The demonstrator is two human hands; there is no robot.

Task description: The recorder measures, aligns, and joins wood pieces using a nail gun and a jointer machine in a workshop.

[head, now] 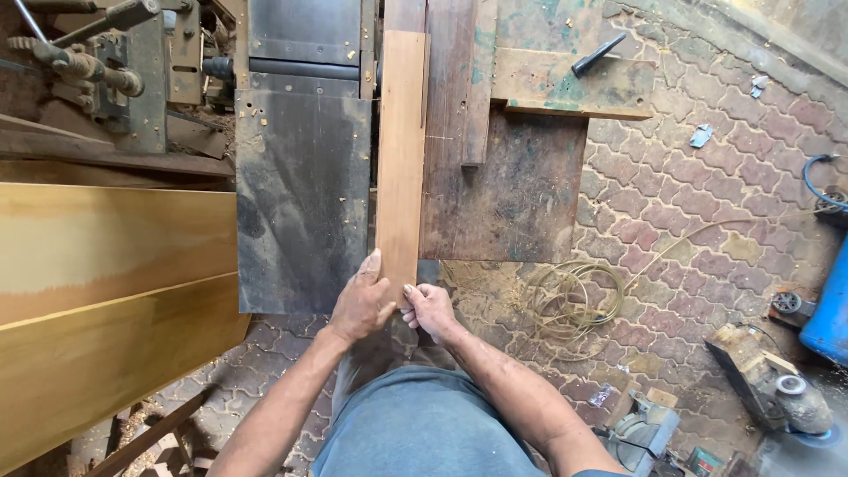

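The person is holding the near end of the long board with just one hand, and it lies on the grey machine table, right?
Not quite: both hands hold it. The head view shows the left hand and the right hand together at the near end of the board, which does lie along the grey machine table.

I see a dark metal machine table [300, 194] at centre frame with a long reddish plank [402, 150] lying along its right edge. Right of it, a worn wooden table [521, 194] carries a board [574, 84] and a dark tool [599, 55].
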